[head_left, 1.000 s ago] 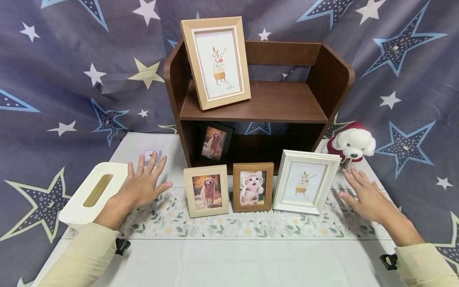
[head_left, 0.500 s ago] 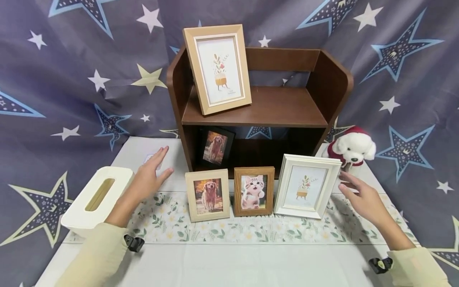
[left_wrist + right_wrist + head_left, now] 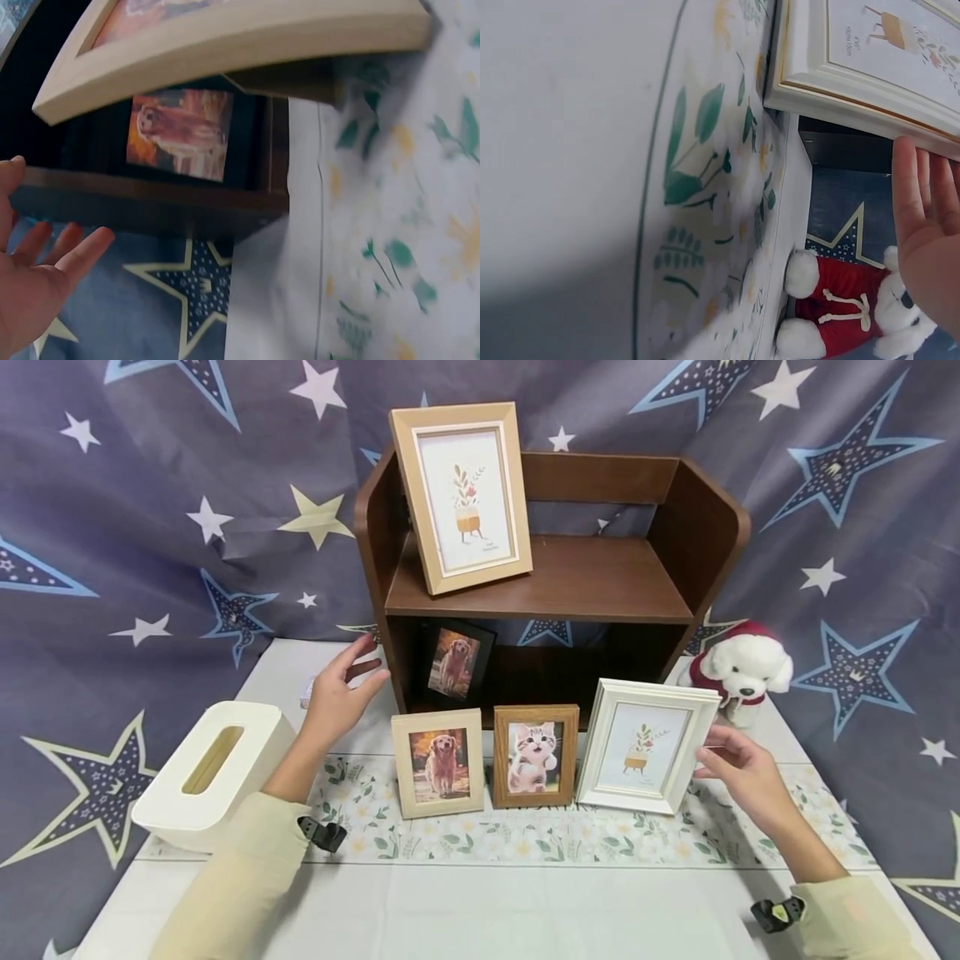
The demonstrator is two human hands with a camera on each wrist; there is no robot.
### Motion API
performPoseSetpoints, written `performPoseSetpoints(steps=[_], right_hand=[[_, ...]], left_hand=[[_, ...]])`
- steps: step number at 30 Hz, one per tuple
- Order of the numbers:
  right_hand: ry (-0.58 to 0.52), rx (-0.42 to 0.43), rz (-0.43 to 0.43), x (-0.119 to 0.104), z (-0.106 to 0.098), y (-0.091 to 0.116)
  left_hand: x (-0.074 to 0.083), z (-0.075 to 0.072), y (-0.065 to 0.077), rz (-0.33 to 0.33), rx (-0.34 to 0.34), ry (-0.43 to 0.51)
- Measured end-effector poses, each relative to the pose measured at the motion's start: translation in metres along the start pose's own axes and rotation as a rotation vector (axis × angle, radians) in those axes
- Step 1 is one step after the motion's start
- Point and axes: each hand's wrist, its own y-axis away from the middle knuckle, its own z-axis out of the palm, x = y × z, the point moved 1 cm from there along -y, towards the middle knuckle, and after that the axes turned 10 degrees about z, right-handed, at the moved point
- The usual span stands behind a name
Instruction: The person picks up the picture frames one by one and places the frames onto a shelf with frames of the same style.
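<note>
Shelf (image 3: pixel 577 578) at 12 o'clock: tan frame (image 3: pixel 467 497) on upper tier, black frame (image 3: pixel 453 662) inside lower. Tissue box (image 3: pixel 251 758), 8 o'clock, slot upward. White frame (image 3: pixel 645 747) stands on table (image 3: pixel 540 910) at 4 o'clock; right hand (image 3: pixel 752 783) at its edge, fingers straight, parted from thumb, contact uncertain. Left hand (image 3: pixel 337 700), at shelf's 8 o'clock, fingers loosely bent, holding nothing.

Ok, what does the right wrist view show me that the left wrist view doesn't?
Only the right wrist view shows the right hand at the edge of the white photo frame, and the plush dog in red.

Only the left wrist view shows the left hand, the beige frame and the black frame's dog photo.

Both share the floral strip and the starry backdrop.
</note>
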Motion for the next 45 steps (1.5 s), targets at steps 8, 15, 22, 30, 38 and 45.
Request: performPoseSetpoints(steps=[8,15,22,30,38,45], right_hand=[[0.101,0.017,0.018,0.002,0.005,-0.003],[0.124,0.025,0.032,0.005,0.002,-0.003],[0.083,0.015,0.011,0.005,0.002,-0.003],[0.103,0.001,-0.007,0.004,-0.001,-0.006],[0.045,-0.048,-0.053,0.005,-0.004,-0.010],[0.065,-0.066,-0.080,-0.002,-0.005,-0.009]], left_hand=[[0.006,0.009,-0.014,-0.065,0.013,-0.079],[0.000,0.016,-0.021,-0.076,0.086,-0.072],[0.003,0.017,-0.022,-0.063,0.088,-0.090],[0.003,0.017,-0.021,-0.086,0.088,-0.080],[0.003,0.017,-0.022,-0.082,0.087,-0.107],[0.003,0.017,-0.022,-0.063,0.097,-0.112]])
